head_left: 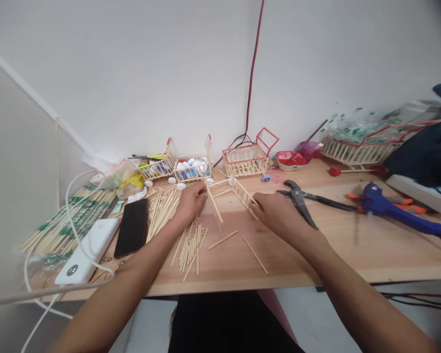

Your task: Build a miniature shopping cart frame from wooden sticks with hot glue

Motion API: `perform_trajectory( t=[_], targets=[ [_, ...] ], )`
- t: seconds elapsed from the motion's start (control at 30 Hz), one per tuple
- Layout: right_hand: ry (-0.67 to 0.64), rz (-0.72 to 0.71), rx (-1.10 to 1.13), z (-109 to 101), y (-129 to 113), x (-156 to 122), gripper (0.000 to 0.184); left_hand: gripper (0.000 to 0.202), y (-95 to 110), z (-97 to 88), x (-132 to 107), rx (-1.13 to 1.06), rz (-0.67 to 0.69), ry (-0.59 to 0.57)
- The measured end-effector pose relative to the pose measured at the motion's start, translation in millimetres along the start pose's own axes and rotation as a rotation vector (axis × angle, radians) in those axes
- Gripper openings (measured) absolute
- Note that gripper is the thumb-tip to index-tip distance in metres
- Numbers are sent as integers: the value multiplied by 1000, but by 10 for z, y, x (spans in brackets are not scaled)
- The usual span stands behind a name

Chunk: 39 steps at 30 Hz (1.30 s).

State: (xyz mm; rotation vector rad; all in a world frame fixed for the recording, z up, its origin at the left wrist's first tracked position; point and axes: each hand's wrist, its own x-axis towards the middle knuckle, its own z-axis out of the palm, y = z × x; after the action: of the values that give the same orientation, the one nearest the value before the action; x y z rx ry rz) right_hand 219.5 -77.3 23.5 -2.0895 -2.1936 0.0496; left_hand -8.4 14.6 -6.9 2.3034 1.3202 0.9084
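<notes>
Between my hands stands a small frame of wooden sticks point(215, 207), with two upright side panels joined by crossbars at the back. My left hand point(191, 202) is closed at the far end of the left panel, its fingertips partly hidden. On the other side, my right hand point(274, 212) pinches the near end of the right panel. Short cut sticks point(191, 249) lie in a loose pile just in front of my left hand. Two single sticks rest apart, one a separate stick point(255, 255) below my right hand. Longer sticks point(161, 212) are heaped left of my left hand.
Stick-built carts, one a red-trimmed cart point(245, 162), line the wall. Pliers point(299, 201) and a blue glue gun point(397, 211) lie right. A phone point(132, 228), white power bank point(90, 250) with cable, and bundled chopsticks point(68, 220) lie left. A red paint dish point(291, 161) stands behind.
</notes>
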Motion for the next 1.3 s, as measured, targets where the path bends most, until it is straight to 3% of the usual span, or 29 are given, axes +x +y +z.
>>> perform_trajectory(
  t=[0.4, 0.57, 0.67, 0.8, 0.93, 1.03, 1.3],
  targets=[
    [12, 22, 81, -20, -91, -113, 25, 17, -92, 187, 38, 44, 2, 85],
    [19, 52, 101, -2, -124, -103, 27, 20, -6, 49, -33, 31, -69, 36],
    [42, 48, 131, 25, -125, -93, 28, 27, 94, -125, -220, 6, -136, 43],
    [56, 42, 172, 100, -100, -73, 28, 36, 303, -279, -608, 51, 3, 61],
    [67, 51, 185, 148, -92, -70, 28, 50, 463, -209, -858, 157, 269, 16],
    [65, 19, 178, 153, -104, -69, 27, 54, 468, -87, -866, 180, 339, -19],
    [61, -28, 90, 129, -166, -99, 23, 26, 376, 44, -704, 105, 351, -5]
  ],
)
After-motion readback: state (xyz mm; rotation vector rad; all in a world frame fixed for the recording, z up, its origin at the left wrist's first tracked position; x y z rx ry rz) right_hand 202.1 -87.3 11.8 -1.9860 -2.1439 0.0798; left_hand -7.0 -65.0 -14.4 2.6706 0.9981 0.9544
